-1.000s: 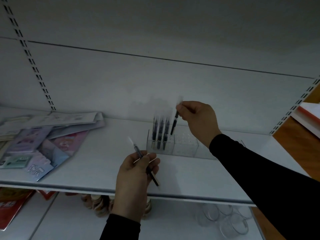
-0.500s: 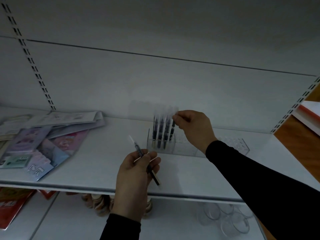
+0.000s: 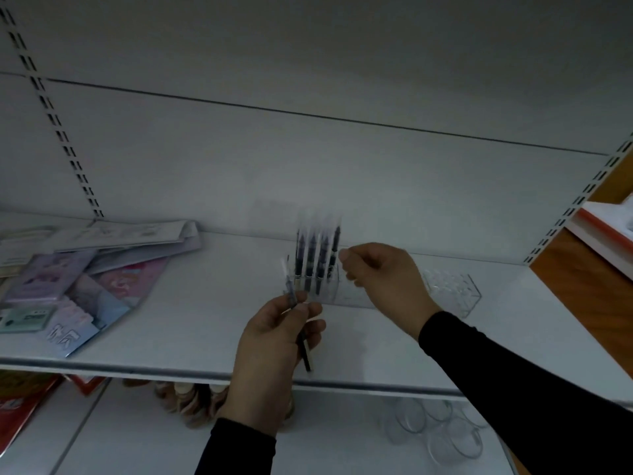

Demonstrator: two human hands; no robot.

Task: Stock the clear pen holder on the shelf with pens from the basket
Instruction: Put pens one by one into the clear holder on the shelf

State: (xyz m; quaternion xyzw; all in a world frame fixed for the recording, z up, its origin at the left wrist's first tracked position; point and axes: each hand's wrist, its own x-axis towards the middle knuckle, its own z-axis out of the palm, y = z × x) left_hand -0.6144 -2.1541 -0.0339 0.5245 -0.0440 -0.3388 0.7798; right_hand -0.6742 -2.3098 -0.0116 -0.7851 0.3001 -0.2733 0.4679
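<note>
booklets (image 3: pixel 85 269) piled L on shelf (image 3: pixel 191 337) | clear cups (image 3: pixel 442 430) lower R (blurry) | orange-edged box (image 3: pixel 606 231) far R

Clear pen holder (image 3: pixel 452 289): long transparent rack with a grid of holes, lying lengthwise on white shelf (image 3: pixel 205 323), near back wall. Left end holds several dark pens (image 3: pixel 317 258), upright, clear caps up. Right portion empty.
</note>
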